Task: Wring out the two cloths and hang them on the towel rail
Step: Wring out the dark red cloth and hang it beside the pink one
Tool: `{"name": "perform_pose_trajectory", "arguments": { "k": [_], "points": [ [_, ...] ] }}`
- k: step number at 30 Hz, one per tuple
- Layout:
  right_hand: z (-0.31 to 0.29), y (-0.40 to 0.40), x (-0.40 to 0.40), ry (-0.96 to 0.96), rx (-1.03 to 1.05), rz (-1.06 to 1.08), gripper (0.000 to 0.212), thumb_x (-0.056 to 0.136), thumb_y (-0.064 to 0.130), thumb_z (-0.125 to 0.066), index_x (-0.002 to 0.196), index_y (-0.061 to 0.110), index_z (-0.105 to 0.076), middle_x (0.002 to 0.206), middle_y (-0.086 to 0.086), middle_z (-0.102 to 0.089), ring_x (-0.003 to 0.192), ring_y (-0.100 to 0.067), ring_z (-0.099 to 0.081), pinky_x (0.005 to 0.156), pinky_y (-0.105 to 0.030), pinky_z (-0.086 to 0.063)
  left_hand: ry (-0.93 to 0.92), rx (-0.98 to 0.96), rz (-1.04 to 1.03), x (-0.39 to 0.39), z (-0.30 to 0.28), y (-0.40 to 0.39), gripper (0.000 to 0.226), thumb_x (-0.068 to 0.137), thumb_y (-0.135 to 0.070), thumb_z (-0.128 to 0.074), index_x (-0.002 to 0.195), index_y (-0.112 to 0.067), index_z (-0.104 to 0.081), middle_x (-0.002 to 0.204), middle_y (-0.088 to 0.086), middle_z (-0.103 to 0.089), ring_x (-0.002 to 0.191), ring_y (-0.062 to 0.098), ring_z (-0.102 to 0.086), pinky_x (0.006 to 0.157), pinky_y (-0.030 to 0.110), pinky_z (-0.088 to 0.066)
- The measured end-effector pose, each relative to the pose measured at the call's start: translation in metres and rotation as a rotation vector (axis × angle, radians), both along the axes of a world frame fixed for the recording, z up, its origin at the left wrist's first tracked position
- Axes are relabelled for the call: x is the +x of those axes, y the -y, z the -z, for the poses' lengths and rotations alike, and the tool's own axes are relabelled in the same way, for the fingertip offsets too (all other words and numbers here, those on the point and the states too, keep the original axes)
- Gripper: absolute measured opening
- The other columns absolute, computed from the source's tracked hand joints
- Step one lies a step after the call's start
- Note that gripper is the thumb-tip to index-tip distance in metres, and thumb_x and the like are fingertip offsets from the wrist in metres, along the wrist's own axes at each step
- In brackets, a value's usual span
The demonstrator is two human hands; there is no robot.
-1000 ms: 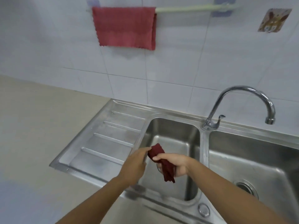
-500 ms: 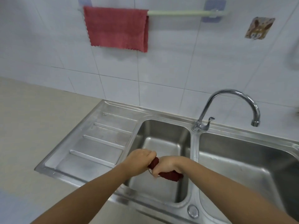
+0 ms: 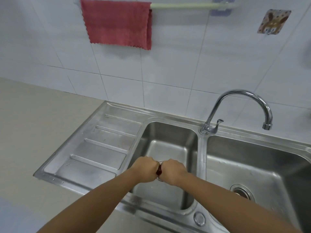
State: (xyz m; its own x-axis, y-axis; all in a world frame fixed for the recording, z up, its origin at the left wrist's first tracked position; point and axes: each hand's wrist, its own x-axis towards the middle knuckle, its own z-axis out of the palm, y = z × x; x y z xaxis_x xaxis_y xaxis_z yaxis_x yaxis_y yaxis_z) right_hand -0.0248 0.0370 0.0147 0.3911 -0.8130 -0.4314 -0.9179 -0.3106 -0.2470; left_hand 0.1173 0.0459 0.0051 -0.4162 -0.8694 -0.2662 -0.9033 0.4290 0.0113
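Red cloth (image 3: 117, 24) hung on towel rail (image 3: 185, 5). Left hand (image 3: 145, 169), right hand (image 3: 171, 170) fisted around dark cloth (image 3: 158, 170), wringing over sink basin (image 3: 168, 145). Hanging left.

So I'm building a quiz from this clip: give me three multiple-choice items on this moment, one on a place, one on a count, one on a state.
1. Where are the hands holding the dark red cloth?
A. Over the small left basin
B. Over the drainboard
C. At the rail

2. How many cloths hang on the towel rail?
A. None
B. One
C. Two

3. What state is the dark red cloth in?
A. Spread flat
B. Hanging loose from one hand
C. Bunched tight between two fists

Answers:
A: the left hand and right hand meet above the small basin.
B: only the pink cloth drapes the towel rail.
C: just a sliver of the dark red cloth shows between the fists.
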Motion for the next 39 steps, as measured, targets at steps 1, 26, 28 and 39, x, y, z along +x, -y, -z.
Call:
{"name": "perform_pose_trajectory", "arguments": {
  "k": [1,26,28,39],
  "points": [
    [0.002,0.000,-0.001,0.007,-0.007,-0.004,0.016,0.079,0.025,-0.051,0.080,0.013,-0.062,0.071,-0.001,-0.057,0.066,-0.022,-0.056,0.049,-0.025,-0.035,-0.005,-0.005,0.000,0.001,0.002,0.000,0.013,0.083,-0.019,-0.048,0.072,-0.013,-0.052,0.056,-0.002,-0.043,0.059,0.022,-0.049,0.056,0.028,-0.043],
    [-0.027,-0.013,-0.012,0.975,1.494,0.637,0.009,0.082,0.020,-0.064,0.084,0.012,-0.066,0.066,0.002,-0.051,0.043,-0.004,-0.043,0.038,-0.011,-0.037,-0.497,-0.571,0.083,0.023,0.018,-0.019,0.033,0.085,-0.027,-0.055,0.116,-0.016,-0.053,0.118,0.001,-0.060,0.113,0.016,-0.053,0.105,0.039,-0.037],
    [-0.027,-0.009,-0.013,0.902,1.496,0.558,0.010,0.084,0.025,-0.064,0.085,0.015,-0.063,0.065,0.005,-0.049,0.043,-0.003,-0.042,0.038,-0.010,-0.035,-0.520,-0.536,0.082,0.022,0.009,-0.013,0.018,0.084,-0.022,-0.054,0.102,-0.018,-0.054,0.100,-0.002,-0.062,0.098,0.014,-0.058,0.099,0.040,-0.043],
    [-0.026,0.004,-0.009,0.121,0.146,0.147,0.014,0.076,0.023,-0.060,0.087,0.017,-0.065,0.074,0.000,-0.059,0.063,-0.019,-0.055,0.054,-0.025,-0.041,-0.176,-0.159,0.036,0.017,-0.003,0.000,0.022,0.090,-0.030,-0.052,0.101,-0.012,-0.050,0.088,0.007,-0.066,0.071,0.026,-0.064,0.059,0.035,-0.049]
  ]
}}
